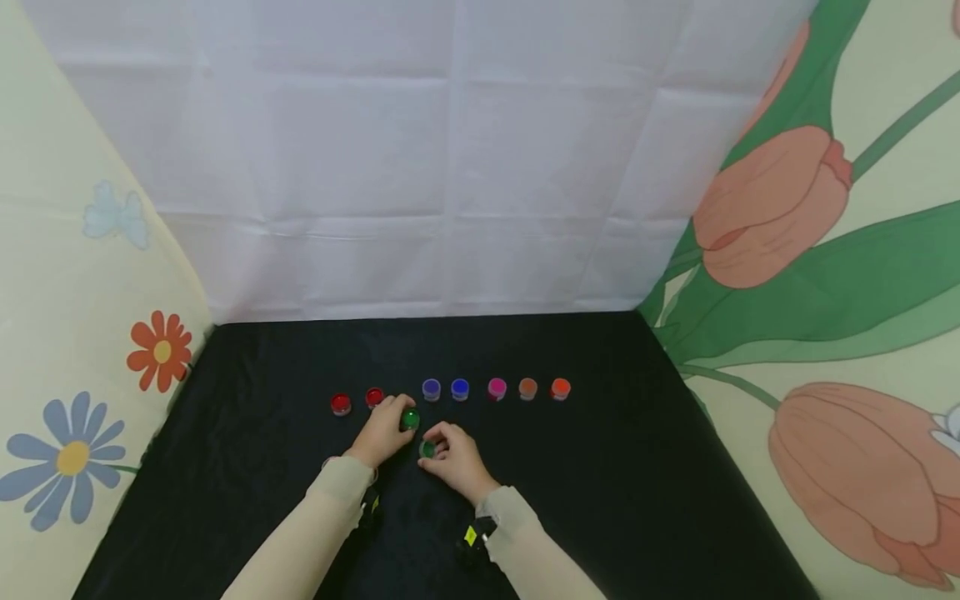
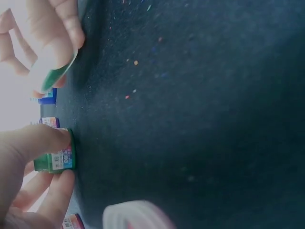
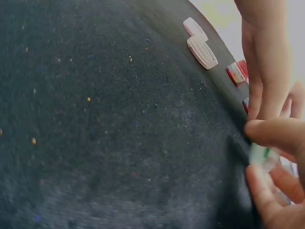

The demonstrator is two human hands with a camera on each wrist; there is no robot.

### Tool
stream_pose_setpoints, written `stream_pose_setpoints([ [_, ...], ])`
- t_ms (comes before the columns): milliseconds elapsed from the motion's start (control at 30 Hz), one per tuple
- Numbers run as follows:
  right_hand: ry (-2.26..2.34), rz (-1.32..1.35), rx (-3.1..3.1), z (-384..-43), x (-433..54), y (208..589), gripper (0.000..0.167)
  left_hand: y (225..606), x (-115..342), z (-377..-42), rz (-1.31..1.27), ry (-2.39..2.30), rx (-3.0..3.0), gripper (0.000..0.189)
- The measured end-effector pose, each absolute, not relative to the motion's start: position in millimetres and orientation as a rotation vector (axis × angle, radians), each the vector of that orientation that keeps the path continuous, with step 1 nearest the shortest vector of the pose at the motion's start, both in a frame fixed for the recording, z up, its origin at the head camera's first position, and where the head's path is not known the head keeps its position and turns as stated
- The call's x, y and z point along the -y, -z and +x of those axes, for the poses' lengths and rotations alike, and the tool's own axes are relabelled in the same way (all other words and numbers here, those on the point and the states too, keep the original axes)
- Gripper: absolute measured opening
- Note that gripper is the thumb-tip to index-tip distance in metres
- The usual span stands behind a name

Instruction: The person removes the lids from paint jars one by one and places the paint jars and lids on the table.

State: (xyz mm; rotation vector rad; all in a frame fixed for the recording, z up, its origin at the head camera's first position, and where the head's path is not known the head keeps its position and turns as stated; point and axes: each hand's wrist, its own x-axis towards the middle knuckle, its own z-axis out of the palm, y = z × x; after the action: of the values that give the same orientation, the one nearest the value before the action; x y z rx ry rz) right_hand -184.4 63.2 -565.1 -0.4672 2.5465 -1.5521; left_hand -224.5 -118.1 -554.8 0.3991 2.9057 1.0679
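Note:
My left hand (image 1: 382, 429) grips a small green jar (image 2: 62, 155) between thumb and fingers. The jar has a printed label and stands low at the black cloth, with its green contents showing from above. Close by on the right, my right hand (image 1: 459, 462) pinches a thin, round lid (image 2: 59, 74), green with a pale edge. In the right wrist view the fingers partly cover this lid (image 3: 259, 153). Left of the jar is a red jar (image 1: 374, 397), partly behind my left hand, with another red jar (image 1: 341, 404) farther left.
Right of the green jar, a row runs across the black cloth (image 1: 637, 467): a purple jar (image 1: 431, 389), a blue jar (image 1: 460, 389), a magenta jar (image 1: 497, 389), a brownish-orange jar (image 1: 527, 388) and an orange jar (image 1: 560, 388). A white sheet (image 1: 450, 167) hangs behind. Tiny coloured crumbs dot the cloth.

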Motion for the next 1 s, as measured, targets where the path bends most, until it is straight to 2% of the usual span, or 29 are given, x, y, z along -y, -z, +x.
stream_pose_setpoints([
  [367,1.188,-0.714,-2.633,-171.8,-46.6,555.6,0.029,549.7,110.7,-241.0,0.374,-0.86,-3.046,0.033],
  [700,1.135,-0.709,-2.601,-162.3,-42.4,558.7,0.03,547.3,102.9,-245.2,0.256,-0.755,-3.043,0.037],
  [1000,1.15,-0.705,-2.588,-160.4,-42.7,559.9,0.032,544.2,103.5,-253.5,0.262,-0.693,-3.018,0.038],
])
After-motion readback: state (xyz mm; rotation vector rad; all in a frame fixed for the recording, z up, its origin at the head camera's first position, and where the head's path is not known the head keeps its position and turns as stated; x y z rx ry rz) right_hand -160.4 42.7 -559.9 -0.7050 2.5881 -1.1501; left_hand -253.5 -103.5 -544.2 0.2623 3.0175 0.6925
